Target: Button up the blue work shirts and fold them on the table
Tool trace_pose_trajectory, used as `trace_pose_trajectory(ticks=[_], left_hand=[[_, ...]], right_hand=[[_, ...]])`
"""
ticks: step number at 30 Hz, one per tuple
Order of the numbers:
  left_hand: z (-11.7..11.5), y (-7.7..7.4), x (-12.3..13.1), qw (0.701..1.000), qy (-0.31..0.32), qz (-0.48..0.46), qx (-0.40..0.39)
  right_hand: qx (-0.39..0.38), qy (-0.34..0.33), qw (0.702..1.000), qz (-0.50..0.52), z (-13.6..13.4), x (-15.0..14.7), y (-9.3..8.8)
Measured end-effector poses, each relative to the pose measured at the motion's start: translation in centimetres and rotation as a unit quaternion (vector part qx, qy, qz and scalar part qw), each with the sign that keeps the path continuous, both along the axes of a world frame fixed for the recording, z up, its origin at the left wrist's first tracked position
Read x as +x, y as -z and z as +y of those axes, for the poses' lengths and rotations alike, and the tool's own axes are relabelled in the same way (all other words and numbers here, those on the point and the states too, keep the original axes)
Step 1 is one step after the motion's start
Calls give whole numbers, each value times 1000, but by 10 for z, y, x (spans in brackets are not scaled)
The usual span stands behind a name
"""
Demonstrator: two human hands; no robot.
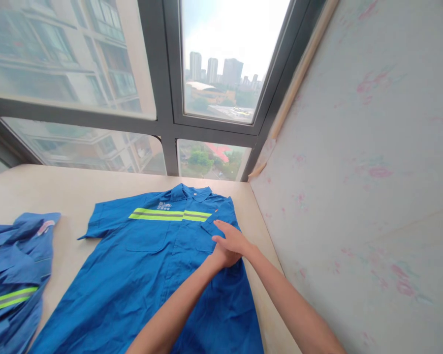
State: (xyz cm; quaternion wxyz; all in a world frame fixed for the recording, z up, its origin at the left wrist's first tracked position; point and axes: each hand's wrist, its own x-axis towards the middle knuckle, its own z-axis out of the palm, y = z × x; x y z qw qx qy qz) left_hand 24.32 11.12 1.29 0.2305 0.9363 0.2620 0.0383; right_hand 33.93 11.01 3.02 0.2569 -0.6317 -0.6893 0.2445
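A blue short-sleeved work shirt (143, 275) lies front up, its collar toward the window. A yellow-green and grey reflective band crosses its chest, with white lettering above the band on the left side. The sleeve on the right (225, 210) is folded inward over the chest. My right hand (232, 237) rests on that folded sleeve, fingers stretched out and thumb apart. Directly below it, my left hand (226, 256) touches the shirt's right side; my right hand crosses over it, and its fingers are hidden.
A second blue garment (18, 260) with a similar band lies crumpled at the left on the pale surface (74, 187). Grey-framed windows (166, 88) rise behind the shirt. A flower-patterned wall (347, 172) borders the surface on the right.
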Motion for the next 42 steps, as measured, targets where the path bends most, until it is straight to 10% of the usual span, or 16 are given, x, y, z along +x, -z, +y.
trace_pose_trajectory(ticks=[7, 14, 23, 27, 33, 42], left_hand=[[-4, -40, -65, 997, -78, -27, -9], [53, -28, -141, 959, -235, -156, -1], [171, -22, -334, 757, -650, -70, 9], [205, -20, -369, 713, -695, -80, -55], [250, -22, -368, 697, -685, -134, -164], [250, -62, -358, 805, -578, -130, -31]], right_hand=[[0, 79, 981, -180, 13, 24, 30], [-24, 73, 951, -299, 2, 16, 58], [-55, 62, 941, -329, 11, 36, 54], [3, 127, 942, -311, 50, -17, 27], [67, -102, 974, -193, 111, -172, 7], [0, -89, 975, -205, 170, -284, 19]])
